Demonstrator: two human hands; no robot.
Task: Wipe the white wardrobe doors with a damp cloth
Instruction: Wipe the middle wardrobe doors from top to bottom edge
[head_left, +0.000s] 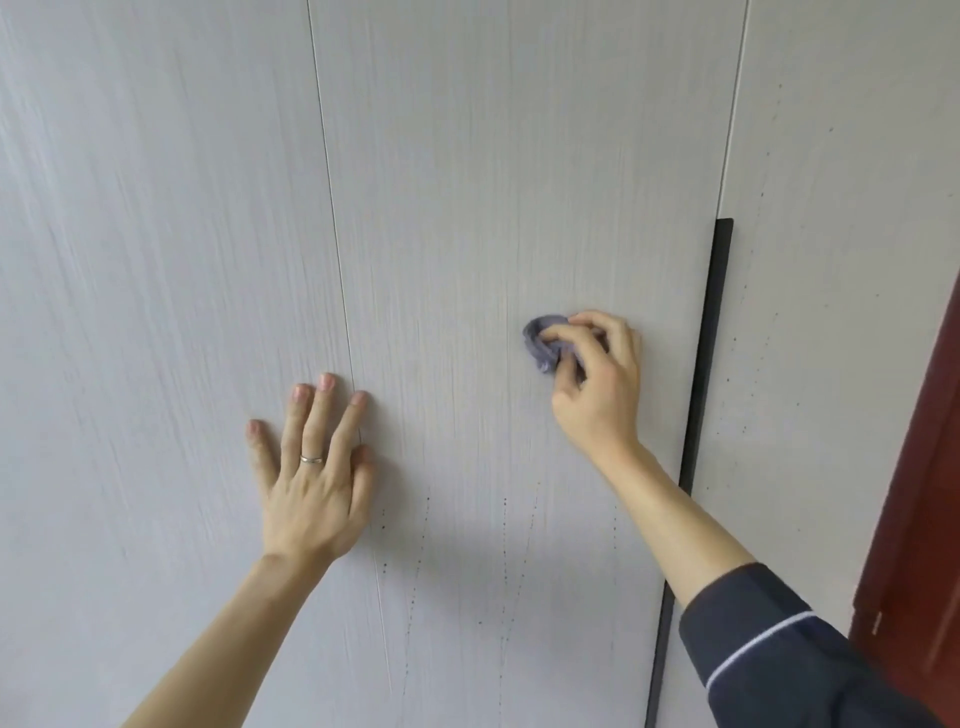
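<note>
White wardrobe doors with a fine vertical grain fill the view; the middle door (493, 182) is between two thin seams. My right hand (597, 379) is shut on a small bunched grey-purple cloth (543, 345) and presses it against the middle door, a little left of the black handle strip. My left hand (311, 467) lies flat with fingers spread on the seam between the left door (156, 260) and the middle door. It holds nothing and wears a ring. Thin trails of dark drops run down the middle door below the cloth.
A long black vertical handle strip (706, 364) runs along the right edge of the middle door. The right door (831, 260) shows small dark specks. A dark red-brown door frame (924, 519) stands at the far right edge.
</note>
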